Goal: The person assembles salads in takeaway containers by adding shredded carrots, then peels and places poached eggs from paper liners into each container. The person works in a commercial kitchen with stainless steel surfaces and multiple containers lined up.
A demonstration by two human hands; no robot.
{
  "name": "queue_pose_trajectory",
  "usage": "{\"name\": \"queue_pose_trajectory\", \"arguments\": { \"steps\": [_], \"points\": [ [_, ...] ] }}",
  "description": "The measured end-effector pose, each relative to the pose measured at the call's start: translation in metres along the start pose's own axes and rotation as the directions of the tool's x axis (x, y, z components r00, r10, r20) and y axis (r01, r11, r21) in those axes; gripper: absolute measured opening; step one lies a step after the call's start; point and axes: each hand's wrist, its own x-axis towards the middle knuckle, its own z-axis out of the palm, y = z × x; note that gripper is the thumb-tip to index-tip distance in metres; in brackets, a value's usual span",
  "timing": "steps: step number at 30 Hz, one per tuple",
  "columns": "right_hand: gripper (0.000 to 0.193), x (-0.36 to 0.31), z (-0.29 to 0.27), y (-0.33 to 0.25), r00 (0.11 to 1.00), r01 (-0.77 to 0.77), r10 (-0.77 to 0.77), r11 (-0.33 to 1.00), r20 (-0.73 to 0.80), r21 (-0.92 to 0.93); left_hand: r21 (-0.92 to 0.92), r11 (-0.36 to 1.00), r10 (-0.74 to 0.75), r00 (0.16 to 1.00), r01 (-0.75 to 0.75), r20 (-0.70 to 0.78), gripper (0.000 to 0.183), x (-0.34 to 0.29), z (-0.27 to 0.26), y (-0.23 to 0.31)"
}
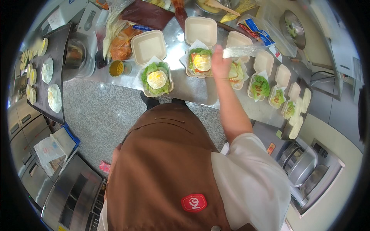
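Observation:
My right hand [221, 63] reaches over the steel counter, closed on a clear piping bag [243, 51] with white filling. The bag points off to the right. Just left of this hand sits an open takeaway box with a burger [201, 62], its egg striped with white sauce over lettuce and tomato. Farther left, a second open box holds a burger [156, 79] with lettuce and a sauce-striped egg. Under my right wrist is a lettuce-filled box [237, 72]. My left hand [115, 152] hangs low beside the brown apron, its fingers mostly hidden.
More open boxes with lettuce [259, 87] run along the counter's right side, near several pale buns [296, 127]. A can of corn [116, 68] and a bag of orange food [122, 44] stand at the left. A dark tray [58, 73] holds paper-lined buns.

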Motion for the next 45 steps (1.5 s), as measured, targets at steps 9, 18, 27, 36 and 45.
{"name": "queue_pose_trajectory", "arguments": {
  "steps": [9, 18, 27, 36, 45],
  "points": [
    [0.046, 0.007, -0.004, -0.013, 0.995, -0.072, 0.074, 0.997, 0.06, -0.028, -0.005, 1.0, -0.008, 1.0, 0.008, -0.004, 0.039, 0.001, 0.001, 0.01],
    [0.05, 0.036, 0.045, -0.078, 0.858, 0.305, -0.03, 0.833, 0.512, -0.462, -0.161, 0.987, 0.008, 0.998, -0.018, -0.062, 0.04, -0.028, 0.017, 0.016],
    [0.065, 0.131, 0.165, -0.087, 0.804, 0.322, 0.074, 0.78, 0.59, -0.536, -0.176, 0.984, -0.034, 0.998, 0.024, -0.055, 0.038, -0.018, 0.06, -0.055],
    [0.04, -0.057, 0.06, -0.041, 0.391, -0.03, 0.258, 0.963, 0.884, -0.268, 0.122, 0.845, -0.258, 0.596, 0.521, -0.76, 0.033, -0.114, 0.027, -0.3],
    [0.039, -0.161, -0.037, 0.026, -0.046, 0.228, 0.291, 0.934, 0.955, -0.274, -0.637, 0.77, 0.007, 0.998, 0.034, 0.061, 0.041, -0.014, 0.085, -0.064]
  ]
}}
